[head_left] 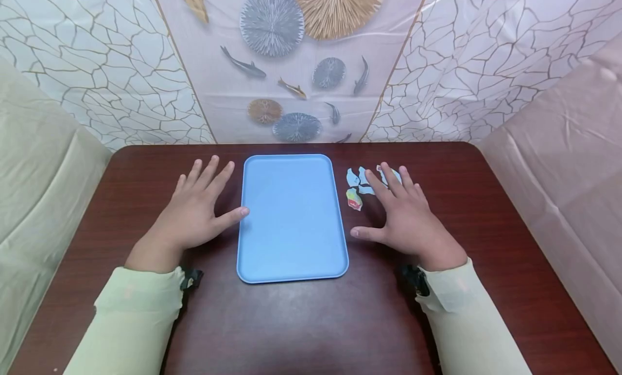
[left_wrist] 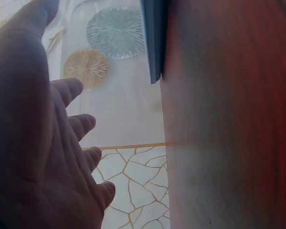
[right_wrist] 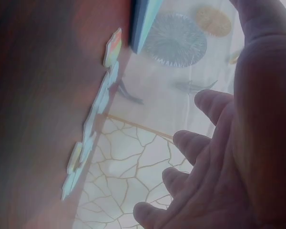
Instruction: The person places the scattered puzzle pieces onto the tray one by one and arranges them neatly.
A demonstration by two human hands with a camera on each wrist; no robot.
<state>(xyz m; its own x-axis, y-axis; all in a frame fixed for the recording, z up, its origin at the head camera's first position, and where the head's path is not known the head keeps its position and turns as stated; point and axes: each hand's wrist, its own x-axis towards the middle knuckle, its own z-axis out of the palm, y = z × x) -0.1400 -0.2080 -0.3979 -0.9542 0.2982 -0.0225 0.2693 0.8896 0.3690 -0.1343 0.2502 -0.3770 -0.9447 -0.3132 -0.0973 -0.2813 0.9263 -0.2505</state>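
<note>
A light blue rectangular tray (head_left: 291, 218) lies on the dark red-brown table, bare inside. To its left my left hand (head_left: 194, 213) hovers with spread fingers, the thumb tip over the tray's left edge. On the other side my right hand (head_left: 405, 218) is held above the table, fingers spread and nothing in it. Several small torn-looking flat pieces lie under and beyond its fingertips: pale blue ones (head_left: 352, 178) and a yellow, green and red one (head_left: 354, 199). My right hand hides part of them. In the right wrist view the pieces (right_wrist: 100, 102) appear edge-on, apart from the fingers.
The table (head_left: 301, 326) has rounded far corners. A patterned cloth (head_left: 296, 94) hangs behind its far edge, and pale padded sides (head_left: 559, 164) slope up at left and right. Dark wrist straps (head_left: 193, 278) show at both cuffs.
</note>
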